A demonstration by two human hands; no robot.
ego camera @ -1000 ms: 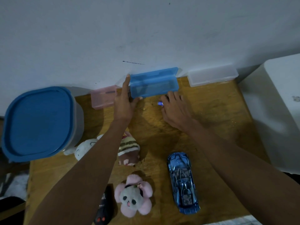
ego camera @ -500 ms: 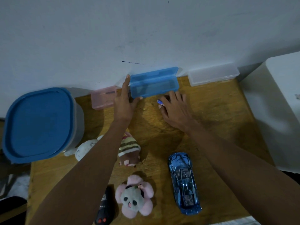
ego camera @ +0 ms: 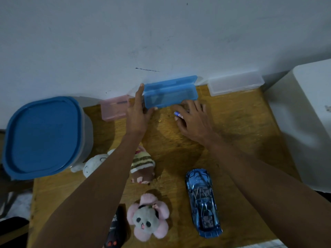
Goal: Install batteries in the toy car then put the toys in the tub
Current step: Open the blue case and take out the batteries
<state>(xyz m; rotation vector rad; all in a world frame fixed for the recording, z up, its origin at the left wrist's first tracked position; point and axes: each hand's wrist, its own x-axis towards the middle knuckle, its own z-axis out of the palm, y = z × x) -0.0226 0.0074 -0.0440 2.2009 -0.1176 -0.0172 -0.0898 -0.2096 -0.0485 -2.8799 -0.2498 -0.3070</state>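
Note:
An open blue plastic case (ego camera: pixel 170 94) stands at the back of the wooden table (ego camera: pixel 232 126). My left hand (ego camera: pixel 138 111) holds its left end, thumb under the front edge. My right hand (ego camera: pixel 193 119) lies just in front of the case and pinches a small blue-and-white battery (ego camera: pixel 178 114). The shiny blue toy car (ego camera: pixel 203 201) lies near the front edge, underside down. Three plush toys lie front left: a white one (ego camera: pixel 95 163), a striped brown one (ego camera: pixel 142 167), a pink-and-grey one (ego camera: pixel 148 217). The tub with a blue lid (ego camera: pixel 43 136) stands at the left.
A pink case (ego camera: pixel 114 110) and a clear case (ego camera: pixel 234 85) stand against the wall beside the blue one. A black remote (ego camera: pixel 114 231) lies at the front edge. A white cabinet (ego camera: pixel 308 122) borders the table on the right.
My right hand has lifted the battery off the table beside the blue case and now pinches it between its fingers. My left hand has stayed on the case.

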